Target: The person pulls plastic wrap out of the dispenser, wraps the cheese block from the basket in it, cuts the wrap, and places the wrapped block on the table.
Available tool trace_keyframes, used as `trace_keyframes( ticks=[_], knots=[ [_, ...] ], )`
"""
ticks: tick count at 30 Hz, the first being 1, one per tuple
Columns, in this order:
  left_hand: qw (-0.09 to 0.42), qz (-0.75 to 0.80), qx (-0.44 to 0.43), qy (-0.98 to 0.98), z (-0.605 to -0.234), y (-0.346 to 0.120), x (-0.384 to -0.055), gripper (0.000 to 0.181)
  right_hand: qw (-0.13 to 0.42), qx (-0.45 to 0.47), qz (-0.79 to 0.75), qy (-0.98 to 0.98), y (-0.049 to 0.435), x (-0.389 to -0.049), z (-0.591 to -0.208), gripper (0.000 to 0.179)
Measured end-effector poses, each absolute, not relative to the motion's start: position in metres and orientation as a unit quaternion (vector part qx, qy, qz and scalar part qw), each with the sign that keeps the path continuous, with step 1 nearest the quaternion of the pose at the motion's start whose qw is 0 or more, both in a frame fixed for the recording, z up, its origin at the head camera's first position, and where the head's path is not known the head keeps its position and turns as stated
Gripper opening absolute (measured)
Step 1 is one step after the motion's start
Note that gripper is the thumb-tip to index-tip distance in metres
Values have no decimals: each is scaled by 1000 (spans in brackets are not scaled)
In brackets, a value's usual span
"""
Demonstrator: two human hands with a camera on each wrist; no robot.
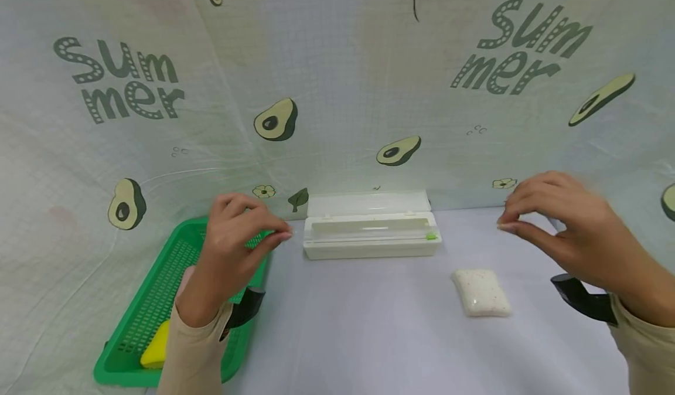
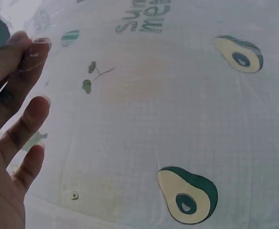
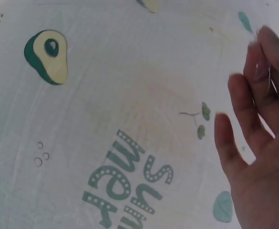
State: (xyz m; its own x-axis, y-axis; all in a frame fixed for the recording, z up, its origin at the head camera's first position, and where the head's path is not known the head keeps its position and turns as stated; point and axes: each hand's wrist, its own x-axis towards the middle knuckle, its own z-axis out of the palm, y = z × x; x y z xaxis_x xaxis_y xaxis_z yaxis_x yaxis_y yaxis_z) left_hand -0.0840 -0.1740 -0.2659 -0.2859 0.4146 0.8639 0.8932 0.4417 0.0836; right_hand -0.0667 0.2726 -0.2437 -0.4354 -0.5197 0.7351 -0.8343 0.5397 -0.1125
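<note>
Twice pinching clear film (image 2: 39,20), by left hand (image 1: 232,248), right hand (image 1: 575,231); near left, basket (image 1: 164,289) containing yellow object (image 1: 155,348); between, wrap dispenser (image 1: 371,250), roomy tabletop (image 1: 358,324).

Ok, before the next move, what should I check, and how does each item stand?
1. Left hand pinching: ok, thumb and finger together.
2. Right hand pinching: ok, likewise.
3. Clear film at both hands: ok, it glints in both wrist views.
4. Film free of creases between the hands: cannot tell, too see-through.
5. Green slider at one end of the white box: ok, right end.
6. White speckled block apart from both hands: ok, on the table.
</note>
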Motion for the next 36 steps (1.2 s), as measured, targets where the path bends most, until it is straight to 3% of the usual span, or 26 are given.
trace_keyframes(
  ticks=[3,6,9,11,16,19,23,27,36],
  knots=[
    [331,-334,-489,-735,-279,-180,-72,28,244,464,243,-816,281,-57,-253,31],
    [221,-369,-520,-738,-297,-185,-59,18,145,505,262,-809,288,-49,-268,3],
    [109,-388,-523,-751,-318,-188,-49,7,58,522,295,-798,291,-43,-291,31],
    [46,-389,-516,-762,-336,-188,-45,4,17,528,317,-788,290,-41,-311,41],
    [-115,-369,-441,-810,-386,-180,-41,4,-53,522,353,-775,286,-40,-370,27],
    [-183,-328,-378,-846,-423,-172,-41,6,-74,501,347,-790,282,-39,-408,19],
    [-208,-261,-344,-878,-466,-164,-39,10,-71,487,329,-806,278,-35,-455,20],
    [-192,-220,-359,-887,-492,-161,-34,10,-40,478,300,-825,273,-29,-490,32],
    [-180,-162,-377,-894,-498,-162,-27,19,23,461,270,-845,270,-21,-520,34]
  ],
)
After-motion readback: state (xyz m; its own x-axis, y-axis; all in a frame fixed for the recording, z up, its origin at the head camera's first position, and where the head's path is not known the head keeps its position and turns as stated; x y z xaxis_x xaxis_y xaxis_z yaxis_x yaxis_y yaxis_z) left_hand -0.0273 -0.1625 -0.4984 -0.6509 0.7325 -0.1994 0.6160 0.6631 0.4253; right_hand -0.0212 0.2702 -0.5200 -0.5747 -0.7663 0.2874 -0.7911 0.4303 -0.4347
